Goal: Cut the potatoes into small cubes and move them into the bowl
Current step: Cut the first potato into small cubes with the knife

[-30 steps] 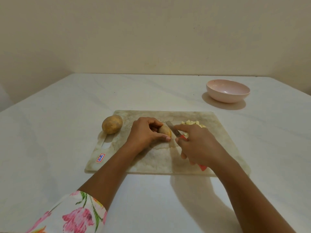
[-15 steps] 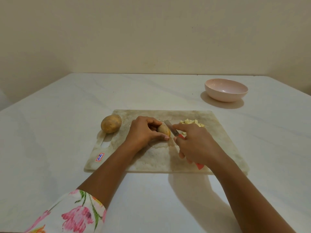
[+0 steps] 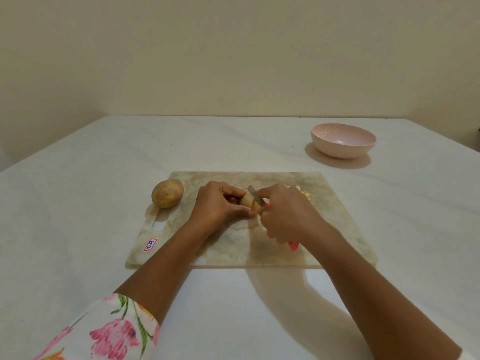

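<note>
A worn pale cutting board lies in the middle of the table. My left hand grips a partly cut potato on the board. My right hand holds a red-handled knife, its blade resting against the potato's cut end. A whole potato sits at the board's left edge. A small pile of potato cubes shows just behind my right hand, mostly hidden. A pink bowl stands at the back right, apart from the board.
The table has a white surface and meets a plain wall at the back. A red and blue sticker marks the board's front left corner, near its handle slot.
My right hand has brought the knife closer to the potato piece, with the blade now against its end. The view has shifted slightly; my left hand keeps its hold.
</note>
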